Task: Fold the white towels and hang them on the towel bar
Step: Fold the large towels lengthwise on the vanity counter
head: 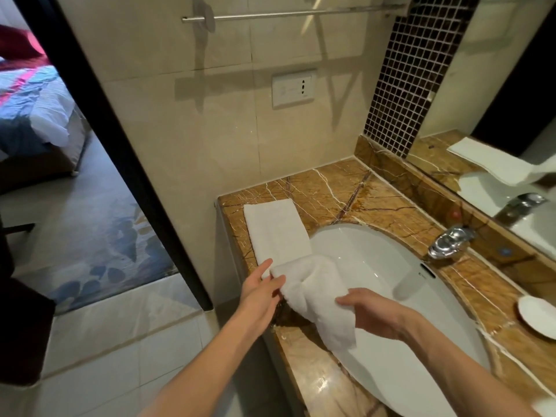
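A bathroom seen from above, at a brown marble counter (346,191) with a white oval sink (391,296) set into it. On the beige tiled wall above, a metal towel bar (285,14) runs across and is bare. At the counter's left end, one white towel (275,230) lies flat, already folded into a long strip reaching to the sink's rim. A second towel (316,296), still loose and bunched, is held over the near left rim of the sink.

The left hand (261,290) has its fingers straight and close together, thumb on top, pinching the loose towel's upper corner. The right hand (373,311) grips the towel's other side, fingers curled under the cloth and thumb over it.

The step in hand appears to be folding this second towel. Next, it likely needs spreading out and its edges matching before folding.

The counter's front edge is close to the hands, and a faucet (451,242) and a small white dish (538,317) sit to the right. The free flat space is between the folded towel and back wall.
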